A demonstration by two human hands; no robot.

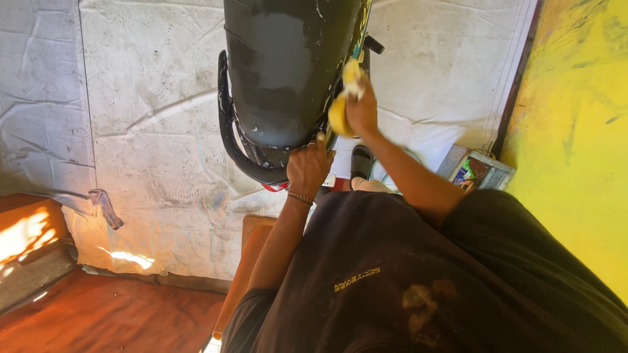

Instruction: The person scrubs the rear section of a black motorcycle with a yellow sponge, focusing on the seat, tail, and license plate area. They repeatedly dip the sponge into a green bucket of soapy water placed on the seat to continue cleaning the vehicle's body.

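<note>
A dark grey scooter body [288,72] with dull sanded patches stands in front of me, its black rear grab rail [229,131] curving round the tail. My left hand [309,167], with a bracelet on the wrist, grips the rear edge of the tail. My right hand [361,108] presses a yellow sponge [341,111] against the right side of the body.
A creased white tarp [150,144] covers the floor under the scooter. A yellow painted surface [575,131] lies on the right, with a small box [474,170] of packets beside it. Reddish floor [111,314] and a low step lie at the lower left.
</note>
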